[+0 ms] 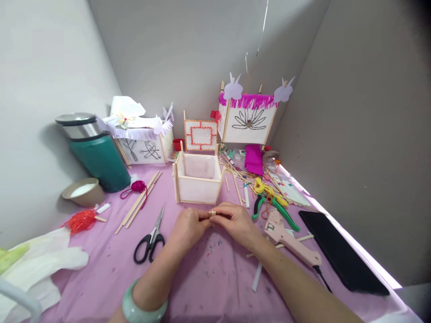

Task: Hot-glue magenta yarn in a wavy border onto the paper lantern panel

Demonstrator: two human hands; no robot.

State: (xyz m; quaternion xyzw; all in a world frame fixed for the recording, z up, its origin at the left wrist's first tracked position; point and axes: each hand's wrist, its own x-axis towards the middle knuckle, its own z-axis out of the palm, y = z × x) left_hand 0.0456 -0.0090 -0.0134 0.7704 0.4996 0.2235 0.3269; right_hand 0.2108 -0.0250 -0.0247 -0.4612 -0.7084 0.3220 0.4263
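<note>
Between the fingertips of both hands is a small bundle of short wooden stick pieces (212,214). My left hand (191,226) pinches it from one side, and my right hand (236,223) pinches it from the other. Just beyond the fingers stands an open box frame (199,190) of thin wooden sticks with white paper walls. Black-handled scissors (155,237) lie left of my left hand, points away from me. To the right of my right hand rest a pink glue gun (292,242) and green-handled pliers (281,214).
Long wooden sticks (137,204) and magenta yarn (138,186) lie left of the box. A teal flask (101,161) and a bowl (84,192) stand at the far left. Decorated paper lanterns (249,121) are behind. A black phone-like slab (340,251) lies at the right edge.
</note>
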